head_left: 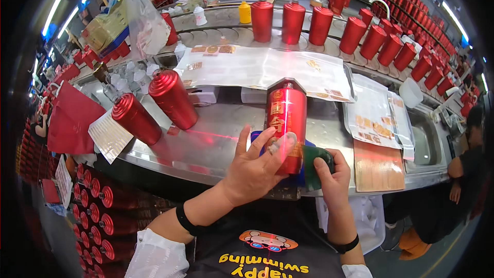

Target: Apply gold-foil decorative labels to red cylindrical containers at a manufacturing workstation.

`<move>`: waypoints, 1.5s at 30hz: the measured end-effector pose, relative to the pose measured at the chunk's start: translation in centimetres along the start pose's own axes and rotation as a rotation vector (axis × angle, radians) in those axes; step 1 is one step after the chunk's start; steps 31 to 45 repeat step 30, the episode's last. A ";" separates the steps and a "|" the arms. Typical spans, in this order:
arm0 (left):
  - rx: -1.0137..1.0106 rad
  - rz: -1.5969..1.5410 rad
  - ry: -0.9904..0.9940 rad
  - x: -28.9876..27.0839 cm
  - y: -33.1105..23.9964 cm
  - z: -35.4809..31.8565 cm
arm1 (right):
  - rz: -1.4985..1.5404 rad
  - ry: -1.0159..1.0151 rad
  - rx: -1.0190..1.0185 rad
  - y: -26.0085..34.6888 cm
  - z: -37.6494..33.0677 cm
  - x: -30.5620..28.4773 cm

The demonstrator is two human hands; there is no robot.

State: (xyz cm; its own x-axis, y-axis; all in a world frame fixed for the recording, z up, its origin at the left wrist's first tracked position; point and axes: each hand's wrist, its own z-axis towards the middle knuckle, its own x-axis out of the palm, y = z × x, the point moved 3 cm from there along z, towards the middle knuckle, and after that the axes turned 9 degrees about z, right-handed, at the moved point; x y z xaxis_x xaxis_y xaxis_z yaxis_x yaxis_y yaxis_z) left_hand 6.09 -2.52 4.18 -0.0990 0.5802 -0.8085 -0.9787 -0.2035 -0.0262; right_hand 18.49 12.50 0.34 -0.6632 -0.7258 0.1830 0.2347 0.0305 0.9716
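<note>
Left hand [253, 167] is lying fingers spread, flat against the side of a glossy red cylindrical bottle with gold label panels [286, 118], which is lying on a blue pad [257, 137] on the brushed-steel worktop [216, 146]. Right hand [329, 180] is gripping a dark green curved holder [315, 160] at the bottle's near end, thumb on top. Two ribbed red metallic bottles [154, 107] are lying tilted well to the left; a thin red laser line [208, 135] is running across the steel.

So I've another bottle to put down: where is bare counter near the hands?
Bare steel lies between the two standing red bottles and the bottle under the left hand. Right of the right hand, orange card and label sheets fill the counter. The conveyor's bottle row is crowded.
</note>
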 end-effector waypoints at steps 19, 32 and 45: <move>-0.025 -0.149 -0.071 1.6 2.1 -0.8 | -0.670 0.144 -0.501 5.3 10.9 3.3; -0.252 -0.398 -0.089 4.1 2.7 -3.2 | -0.633 0.217 -0.498 4.6 8.2 3.2; -0.252 -0.398 -0.089 4.1 2.7 -3.2 | -0.633 0.217 -0.498 4.6 8.2 3.2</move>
